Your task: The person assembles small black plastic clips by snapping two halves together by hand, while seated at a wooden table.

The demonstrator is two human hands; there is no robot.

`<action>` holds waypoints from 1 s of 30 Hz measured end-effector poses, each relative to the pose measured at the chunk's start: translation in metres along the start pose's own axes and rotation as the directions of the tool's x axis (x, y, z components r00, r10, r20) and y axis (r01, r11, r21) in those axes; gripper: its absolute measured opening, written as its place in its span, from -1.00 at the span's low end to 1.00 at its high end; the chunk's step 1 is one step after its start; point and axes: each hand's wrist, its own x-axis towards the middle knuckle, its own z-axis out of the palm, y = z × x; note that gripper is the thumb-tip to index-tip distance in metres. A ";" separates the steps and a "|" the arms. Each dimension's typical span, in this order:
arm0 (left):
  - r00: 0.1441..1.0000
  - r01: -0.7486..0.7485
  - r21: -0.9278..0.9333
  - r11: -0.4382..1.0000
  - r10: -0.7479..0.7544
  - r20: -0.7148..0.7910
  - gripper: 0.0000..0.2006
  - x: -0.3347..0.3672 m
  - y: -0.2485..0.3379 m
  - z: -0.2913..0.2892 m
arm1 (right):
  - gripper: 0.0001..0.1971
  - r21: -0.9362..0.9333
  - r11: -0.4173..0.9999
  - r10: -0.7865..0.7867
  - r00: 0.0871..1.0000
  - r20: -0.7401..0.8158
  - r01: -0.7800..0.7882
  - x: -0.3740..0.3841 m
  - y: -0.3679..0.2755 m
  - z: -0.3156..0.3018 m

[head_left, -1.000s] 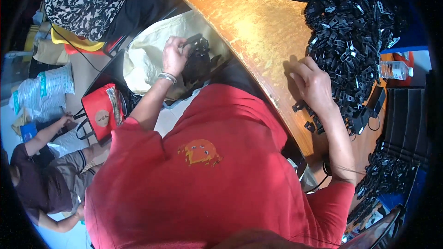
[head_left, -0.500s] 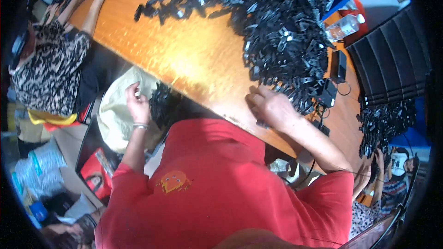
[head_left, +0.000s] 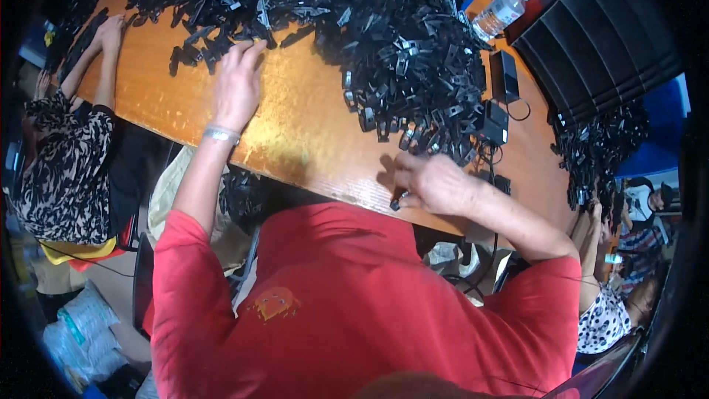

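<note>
A large heap of small black clip-like plastic pieces (head_left: 413, 52), some with shiny metal parts, covers the far side of the orange-brown table (head_left: 303, 133). My left hand (head_left: 238, 87) reaches over the table, fingers stretched toward the heap's near edge; nothing shows in it. Near the front edge my right hand (head_left: 437, 183) is curled, palm down. A small black piece (head_left: 399, 200) sits at its thumb and fingertips, which partly hide it.
A clear plastic bottle (head_left: 502, 12) and black boxes with cables (head_left: 505, 75) stand at the right. Behind them rises a black ribbed panel (head_left: 598, 37). A pale sack (head_left: 168, 191) hangs below the table edge. Co-workers sit at far left (head_left: 66, 170) and right (head_left: 607, 318).
My left hand has moved from above the sack, up over the table to the heap's edge. The right hand stays near the front edge, a black piece now showing at its fingertips. The view has shifted.
</note>
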 end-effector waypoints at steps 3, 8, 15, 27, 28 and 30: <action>0.997 -0.028 0.085 0.996 0.022 0.074 -0.60 0.025 -0.011 0.022 | -0.60 -0.035 0.999 -0.024 1.000 0.003 0.025 0.004 0.007 0.024; 0.981 -0.072 0.194 0.978 0.034 0.192 -0.68 0.042 -0.023 0.034 | -0.74 0.010 0.995 -0.094 0.985 -0.148 0.096 0.034 0.013 0.032; 0.967 -0.254 0.253 0.934 0.250 0.049 -0.78 0.044 -0.022 0.041 | -0.89 -0.044 0.994 -0.109 0.908 -0.405 0.100 0.106 0.039 0.039; 0.947 -0.281 0.295 0.913 0.215 0.236 -0.77 0.048 -0.014 0.022 | -0.76 -0.049 0.999 -0.046 0.805 -0.592 0.021 0.123 0.032 0.040; 0.943 -0.294 0.268 0.917 0.232 0.239 -0.80 0.044 -0.007 0.018 | -0.78 -0.048 0.999 -0.037 0.795 -0.605 0.009 0.122 0.032 0.041; 0.940 -0.317 0.247 0.916 0.270 0.207 -0.91 0.031 0.009 0.011 | -0.82 -0.062 0.998 -0.034 0.777 -0.628 -0.007 0.127 0.028 0.044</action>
